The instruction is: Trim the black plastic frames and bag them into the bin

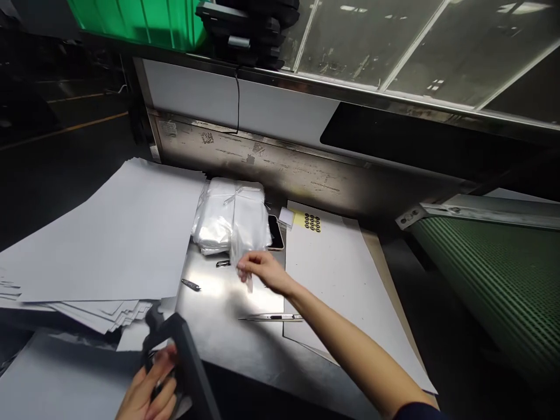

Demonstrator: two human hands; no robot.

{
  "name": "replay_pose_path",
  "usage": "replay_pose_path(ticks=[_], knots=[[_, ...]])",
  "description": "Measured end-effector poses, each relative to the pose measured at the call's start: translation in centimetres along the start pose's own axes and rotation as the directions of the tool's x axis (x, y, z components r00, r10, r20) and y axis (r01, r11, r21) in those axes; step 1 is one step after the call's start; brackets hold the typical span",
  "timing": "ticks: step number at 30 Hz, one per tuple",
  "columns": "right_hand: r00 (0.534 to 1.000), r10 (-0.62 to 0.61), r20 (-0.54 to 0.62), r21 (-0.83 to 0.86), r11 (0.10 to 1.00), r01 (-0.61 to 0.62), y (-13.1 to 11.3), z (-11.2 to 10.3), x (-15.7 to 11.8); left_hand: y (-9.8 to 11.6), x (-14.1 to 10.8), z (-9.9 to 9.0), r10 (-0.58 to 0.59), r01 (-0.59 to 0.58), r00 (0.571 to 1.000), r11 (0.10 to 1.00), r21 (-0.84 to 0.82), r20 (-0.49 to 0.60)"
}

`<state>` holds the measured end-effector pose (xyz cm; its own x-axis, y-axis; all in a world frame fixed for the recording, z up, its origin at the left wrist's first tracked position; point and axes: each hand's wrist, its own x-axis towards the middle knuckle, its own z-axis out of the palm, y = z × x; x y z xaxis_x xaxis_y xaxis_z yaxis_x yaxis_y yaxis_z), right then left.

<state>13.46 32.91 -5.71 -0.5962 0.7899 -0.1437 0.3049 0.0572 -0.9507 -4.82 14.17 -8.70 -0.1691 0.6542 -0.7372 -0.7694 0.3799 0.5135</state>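
Clear thin plastic bag (249,230) was pinched by right hand (262,271), above shiny grey metal tabletop (236,344). Bag was stretched longways, from right hand forward to flat clear-bag pile (214,216); right hand was placed nearer. Dark bent hard-looking part (191,359) was gripped by left hand (151,385), well apart from bag.

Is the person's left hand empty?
No, the left hand has its fingers curled around a dark, angular part.
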Motion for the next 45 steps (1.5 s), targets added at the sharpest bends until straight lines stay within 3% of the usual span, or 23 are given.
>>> replay_pose_path(ticks=[4,7,12,15,18,21,27,30,33,37,41,43,45], knots=[[0.988,-0.002,0.156,0.112,0.994,-0.015,-1.8,5.8,-6.0,-1.2,-0.3,3.0,-0.009,-0.01,0.973,0.997,0.078,0.232],[0.981,0.062,0.183,0.239,0.965,-0.106,-2.0,8.2,-8.8,-1.9,-1.1,3.3,-0.013,-0.014,0.969,0.994,0.107,0.247],[0.988,0.148,0.044,0.702,0.699,-0.136,-0.2,8.5,-9.1,-1.9,-2.8,0.7,0.048,-0.057,0.985,0.997,0.049,0.168],[0.981,0.191,0.02,0.807,0.576,-0.129,0.4,8.7,-8.7,-1.7,-3.4,-1.6,0.122,-0.121,0.99,0.992,-0.024,0.067],[0.974,0.212,0.077,0.849,0.498,-0.176,0.3,9.9,-8.6,-1.9,-3.5,-4.1,0.165,-0.165,0.986,0.985,-0.057,0.008],[0.968,0.209,0.141,0.825,0.515,-0.231,-0.3,11.9,-8.4,-2.4,-3.9,-7.0,0.198,-0.198,0.98,0.979,-0.048,-0.009],[0.966,0.192,0.172,0.669,0.697,-0.258,-1.1,15.2,-6.6,-2.3,-7.4,-12.4,0.165,-0.172,0.985,0.974,0.146,0.058],[0.969,0.137,0.204,0.559,0.796,-0.23,-1.6,16.6,-5.8,-1.4,-8.6,-12.8,0.073,-0.115,0.989,0.926,0.359,0.128],[0.955,0.043,0.294,0.428,0.887,-0.171,-2.0,17.6,-5.8,-1.0,-7.6,-11.9,-0.008,-0.075,0.983,0.898,0.435,0.185],[0.892,-0.097,0.442,0.227,0.974,-0.007,-1.4,16.4,-7.5,-1.7,-5.7,-11.9,0.052,-0.122,0.983,0.903,0.412,0.178],[0.871,-0.183,0.456,0.053,0.982,0.179,0.6,14.9,-12.2,-2.6,-6.3,-13.6,0.098,-0.114,0.993,0.906,0.408,0.06],[0.816,-0.246,0.523,-0.014,0.955,0.297,1.6,15.7,-14.8,-2.7,-6.8,-14.2,0.109,-0.112,0.994,0.897,0.428,0.03],[0.728,-0.342,0.594,-0.046,0.889,0.455,2.5,17.5,-16.1,-2.8,-6.7,-14.4,0.12,-0.122,0.992,0.88,0.46,0.034]])
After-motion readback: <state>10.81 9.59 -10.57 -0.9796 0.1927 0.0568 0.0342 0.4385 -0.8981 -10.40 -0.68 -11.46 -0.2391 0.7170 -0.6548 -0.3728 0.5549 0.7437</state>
